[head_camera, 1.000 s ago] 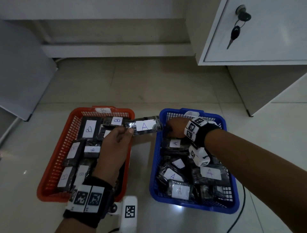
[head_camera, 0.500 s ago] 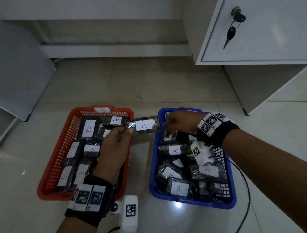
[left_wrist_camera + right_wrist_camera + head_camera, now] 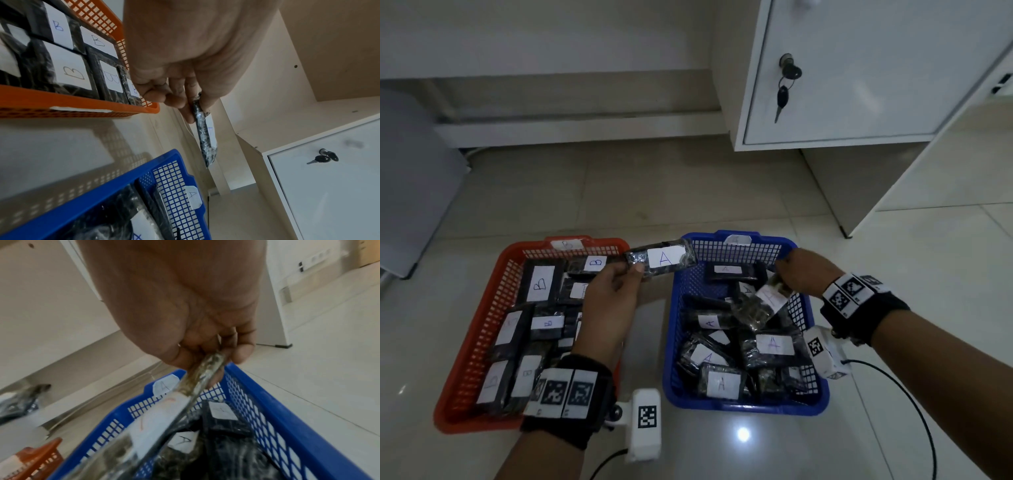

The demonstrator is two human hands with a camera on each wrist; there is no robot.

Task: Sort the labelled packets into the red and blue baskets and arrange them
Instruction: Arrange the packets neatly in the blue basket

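A red basket [image 3: 482, 325] on the left holds several dark packets with white "B" labels. The blue basket [image 3: 743, 406] on the right holds several "A" packets. My left hand [image 3: 616, 291] pinches one end of a dark packet labelled "A" [image 3: 662, 261], held level above the gap between the two baskets; the left wrist view shows this packet [image 3: 204, 134] edge-on. My right hand [image 3: 804, 274] is over the blue basket's far right corner and pinches the top of another "A" packet [image 3: 767, 301], lifted and tilted above the pile; that packet [image 3: 197, 378] hangs from my fingers.
Both baskets sit on a pale tiled floor [image 3: 654, 192]. A white cabinet [image 3: 859, 68] with a key in its lock stands at the back right. A grey panel [image 3: 410, 192] leans at the left. A black cable [image 3: 914, 411] runs beside the blue basket.
My right hand has drawn from the blue basket's far left corner toward its right side, lifting an "A" packet out of the pile. My left hand still holds its "A" packet in place.
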